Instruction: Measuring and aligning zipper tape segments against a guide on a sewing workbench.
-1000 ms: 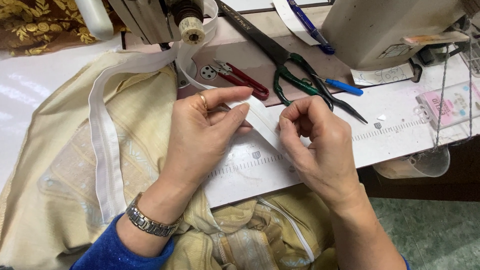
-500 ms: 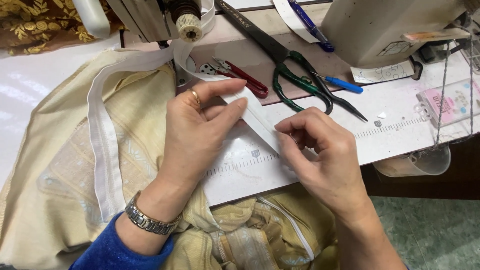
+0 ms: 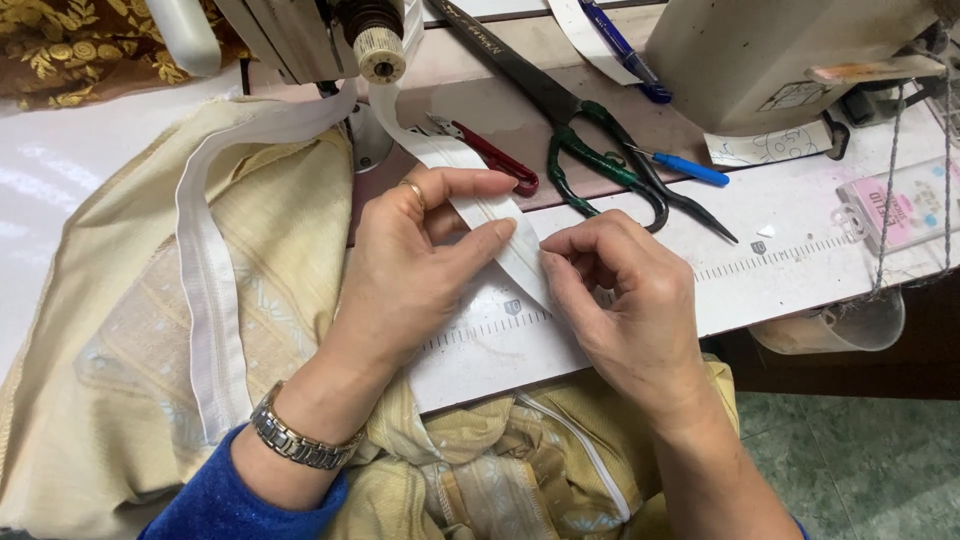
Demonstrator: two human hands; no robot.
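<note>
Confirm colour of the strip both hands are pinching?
White: the fabric strip pinched between left hand and right hand is plain white, seen in the head view.

The person's left hand [image 3: 415, 270] wears a thin gold ring [image 3: 413, 189] on the ring finger. A metal link wristwatch band [image 3: 297, 442], silver-grey with darker segments, circles the left wrist. Below it shows a bright blue sleeve [image 3: 235, 495] of fuzzy knit fabric. The right hand [image 3: 625, 300] is bare, with short, unpainted nails and no jewellery visible.
</note>
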